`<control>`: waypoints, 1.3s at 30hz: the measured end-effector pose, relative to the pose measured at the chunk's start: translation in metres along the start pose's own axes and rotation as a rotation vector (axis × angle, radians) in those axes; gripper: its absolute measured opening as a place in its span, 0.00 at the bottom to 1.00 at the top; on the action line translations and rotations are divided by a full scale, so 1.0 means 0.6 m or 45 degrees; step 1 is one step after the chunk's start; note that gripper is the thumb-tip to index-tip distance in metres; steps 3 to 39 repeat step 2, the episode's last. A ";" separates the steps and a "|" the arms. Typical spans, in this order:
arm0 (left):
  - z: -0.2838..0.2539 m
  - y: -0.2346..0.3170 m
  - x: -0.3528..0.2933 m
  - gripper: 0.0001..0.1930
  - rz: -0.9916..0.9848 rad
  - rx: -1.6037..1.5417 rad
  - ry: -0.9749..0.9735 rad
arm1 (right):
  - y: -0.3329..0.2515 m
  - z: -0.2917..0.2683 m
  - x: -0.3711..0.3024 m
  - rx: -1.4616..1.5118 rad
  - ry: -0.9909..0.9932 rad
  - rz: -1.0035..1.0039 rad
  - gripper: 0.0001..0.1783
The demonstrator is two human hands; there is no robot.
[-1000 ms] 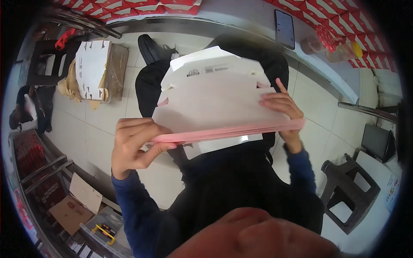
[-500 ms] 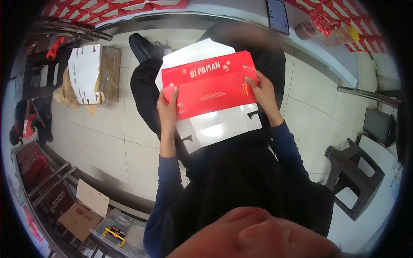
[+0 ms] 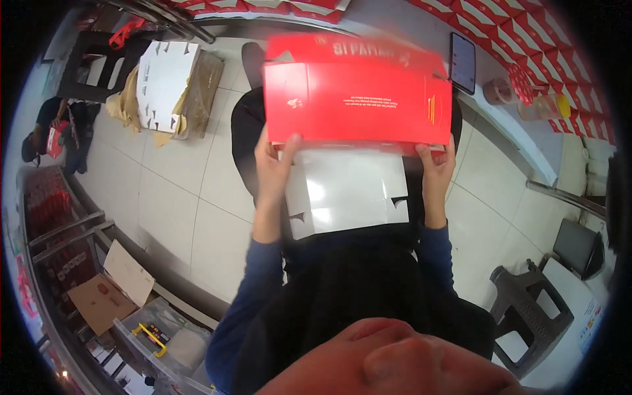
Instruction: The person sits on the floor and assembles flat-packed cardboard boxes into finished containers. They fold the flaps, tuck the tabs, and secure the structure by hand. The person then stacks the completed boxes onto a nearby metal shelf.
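A flat red cardboard box blank point(image 3: 359, 99) is held up in front of me, its red printed face toward the camera. Under it lies a stack of white box blanks point(image 3: 349, 191) on my dark lap. My left hand point(image 3: 275, 164) grips the red blank's lower left edge, thumb on the red face. At the lower right edge my right hand point(image 3: 436, 172) grips it the same way. Both forearms in blue sleeves rise from below.
A pile of white blanks on brown paper point(image 3: 168, 85) lies on the tiled floor at upper left. A phone point(image 3: 462, 62) rests on the counter at upper right, near a tape roll point(image 3: 497, 91). A dark plastic stool point(image 3: 526, 316) stands at lower right. Another person point(image 3: 62, 128) sits far left.
The red blank went from edge-on to facing the camera, then was lifted higher and further from me. Both hands shifted to its lower edge, uncovering the white stack below.
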State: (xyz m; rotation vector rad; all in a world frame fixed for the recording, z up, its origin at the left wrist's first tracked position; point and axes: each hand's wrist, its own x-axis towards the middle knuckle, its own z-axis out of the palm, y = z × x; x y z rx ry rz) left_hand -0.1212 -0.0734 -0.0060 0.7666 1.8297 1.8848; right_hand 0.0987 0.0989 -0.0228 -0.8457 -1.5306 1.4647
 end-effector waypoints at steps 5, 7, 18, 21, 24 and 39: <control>0.017 -0.012 -0.022 0.27 -0.042 0.095 0.123 | 0.006 -0.006 0.001 -0.085 0.016 0.014 0.25; 0.017 -0.012 -0.022 0.27 -0.042 0.095 0.123 | 0.006 -0.006 0.001 -0.085 0.016 0.014 0.25; 0.017 -0.012 -0.022 0.27 -0.042 0.095 0.123 | 0.006 -0.006 0.001 -0.085 0.016 0.014 0.25; 0.017 -0.012 -0.022 0.27 -0.042 0.095 0.123 | 0.006 -0.006 0.001 -0.085 0.016 0.014 0.25; 0.017 -0.012 -0.022 0.27 -0.042 0.095 0.123 | 0.006 -0.006 0.001 -0.085 0.016 0.014 0.25; 0.017 -0.012 -0.022 0.27 -0.042 0.095 0.123 | 0.006 -0.006 0.001 -0.085 0.016 0.014 0.25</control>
